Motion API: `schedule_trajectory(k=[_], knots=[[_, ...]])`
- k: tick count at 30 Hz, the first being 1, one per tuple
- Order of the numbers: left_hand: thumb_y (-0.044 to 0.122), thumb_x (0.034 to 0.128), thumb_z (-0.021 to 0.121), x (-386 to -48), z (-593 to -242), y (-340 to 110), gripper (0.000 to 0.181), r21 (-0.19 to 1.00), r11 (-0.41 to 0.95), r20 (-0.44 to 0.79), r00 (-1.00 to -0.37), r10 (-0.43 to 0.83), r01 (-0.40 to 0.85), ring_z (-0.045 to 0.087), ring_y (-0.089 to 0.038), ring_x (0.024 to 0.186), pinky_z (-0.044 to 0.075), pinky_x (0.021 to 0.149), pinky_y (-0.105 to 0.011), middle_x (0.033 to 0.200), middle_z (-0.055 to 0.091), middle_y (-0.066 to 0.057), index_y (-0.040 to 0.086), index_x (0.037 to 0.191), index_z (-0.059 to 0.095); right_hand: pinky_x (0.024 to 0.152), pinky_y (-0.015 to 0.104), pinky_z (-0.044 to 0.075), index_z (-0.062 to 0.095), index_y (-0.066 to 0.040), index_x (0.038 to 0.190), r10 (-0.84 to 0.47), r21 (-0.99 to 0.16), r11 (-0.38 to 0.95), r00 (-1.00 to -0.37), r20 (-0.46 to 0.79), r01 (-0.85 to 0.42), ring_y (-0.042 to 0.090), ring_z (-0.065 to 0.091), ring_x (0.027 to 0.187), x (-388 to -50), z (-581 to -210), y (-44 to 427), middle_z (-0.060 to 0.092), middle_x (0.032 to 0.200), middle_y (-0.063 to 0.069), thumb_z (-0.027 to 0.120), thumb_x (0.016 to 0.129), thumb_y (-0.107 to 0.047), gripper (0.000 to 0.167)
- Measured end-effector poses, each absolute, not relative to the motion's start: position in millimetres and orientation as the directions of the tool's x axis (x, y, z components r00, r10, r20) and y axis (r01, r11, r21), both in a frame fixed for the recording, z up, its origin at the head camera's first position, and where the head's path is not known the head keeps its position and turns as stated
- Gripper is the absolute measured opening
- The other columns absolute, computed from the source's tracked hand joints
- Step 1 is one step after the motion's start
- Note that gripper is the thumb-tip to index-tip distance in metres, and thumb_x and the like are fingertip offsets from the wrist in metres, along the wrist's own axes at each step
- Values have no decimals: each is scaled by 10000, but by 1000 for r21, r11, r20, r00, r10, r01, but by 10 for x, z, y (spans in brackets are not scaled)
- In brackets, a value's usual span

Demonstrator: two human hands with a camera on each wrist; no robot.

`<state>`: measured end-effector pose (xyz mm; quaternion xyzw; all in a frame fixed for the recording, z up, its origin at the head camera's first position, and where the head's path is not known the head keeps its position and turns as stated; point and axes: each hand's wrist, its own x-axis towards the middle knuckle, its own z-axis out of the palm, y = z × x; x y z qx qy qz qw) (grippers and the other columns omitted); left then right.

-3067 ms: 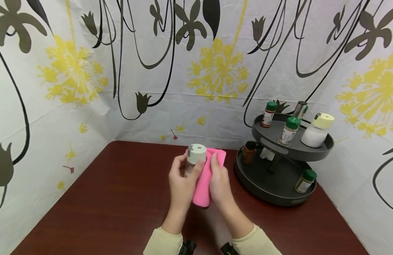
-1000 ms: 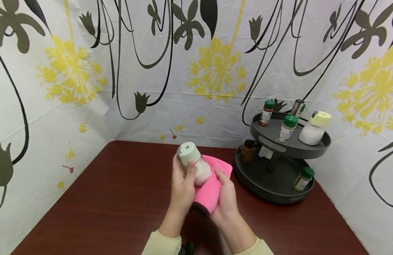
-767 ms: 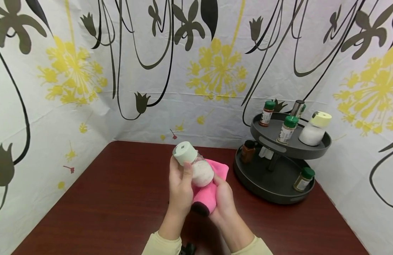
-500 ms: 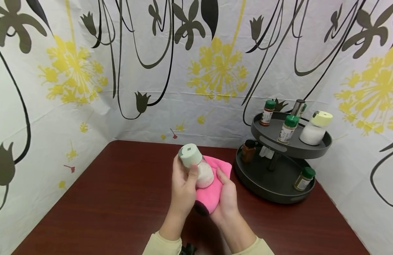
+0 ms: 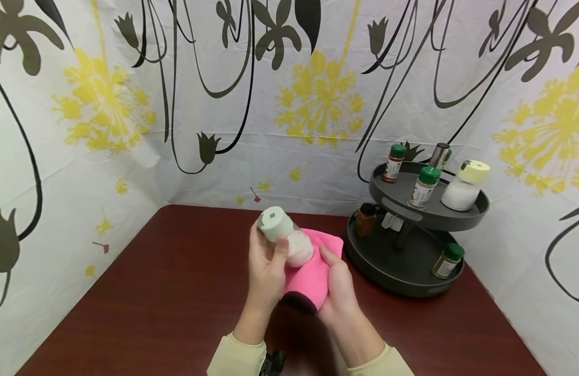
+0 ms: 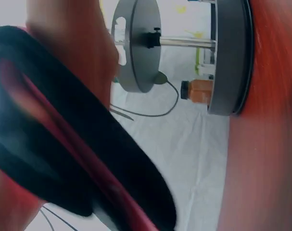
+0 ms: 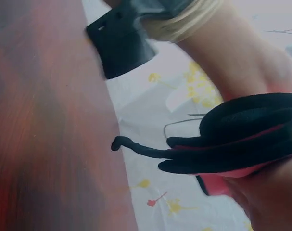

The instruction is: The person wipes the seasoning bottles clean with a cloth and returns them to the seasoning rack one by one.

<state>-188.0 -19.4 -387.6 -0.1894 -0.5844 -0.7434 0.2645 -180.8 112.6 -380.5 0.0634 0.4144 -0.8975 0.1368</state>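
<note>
My left hand (image 5: 264, 271) grips a seasoning jar (image 5: 299, 248) with a pale green lid and white contents. The jar is tilted, lid to the upper left and base to the lower right, above the table. A pink cloth (image 5: 310, 282) with a black lower edge lies against the base, held by my right hand (image 5: 342, 287) with the thumb on top. In the left wrist view the folded cloth (image 6: 112, 134) fills the near side, its black face outward, and hides the jar. Black folds of the cloth (image 7: 242, 149) also show in the right wrist view.
A dark two-tier turntable rack (image 5: 388, 277) stands at the back right. Its upper tier carries green-capped spice jars (image 5: 422, 189) and a yellow-lidded jar (image 5: 463, 188); below are a brown bottle (image 5: 365, 220) and another green-capped jar (image 5: 448, 261). A patterned sheet (image 5: 242, 172) hangs behind the table (image 5: 153, 292).
The jar has gone from upright to tilted, with its base swung toward the cloth. The pink cloth has shifted down to the base, and its black edge shows more. Both hands keep their hold.
</note>
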Motion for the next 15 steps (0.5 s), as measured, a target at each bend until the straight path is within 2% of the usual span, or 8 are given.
schedule_trajectory(k=[7,11,15], knots=[[98,1067,603,-1917,-3905,-174,598,774,-149,600,-788,-137,616,579,-88,1311,459,1152,-199,1462,541,-214,16,1587,320,1267,411,397,318,-208,1617,-220,-701,-636,-947,-235,322,224,399,1506,-1801,-3805,1137,405,1648,17,467,1109,-451,583],[70,1061,606,-1963,-3939,-224,594,764,-107,617,-769,-168,636,570,-80,1324,446,1165,-194,1465,542,-217,6,1583,331,1206,366,453,308,-208,1603,-212,-704,-624,-941,-263,337,211,404,1477,-1767,-3797,1170,411,1626,7,487,1103,-444,581],[98,1063,614,-1965,-3927,-256,591,773,-118,600,-779,-179,623,575,-84,1319,449,1161,-195,1462,547,-200,20,1581,339,1155,324,474,315,-211,1587,-197,-714,-616,-943,-269,333,194,405,1447,-1787,-3794,1171,417,1604,-6,491,1101,-448,569]])
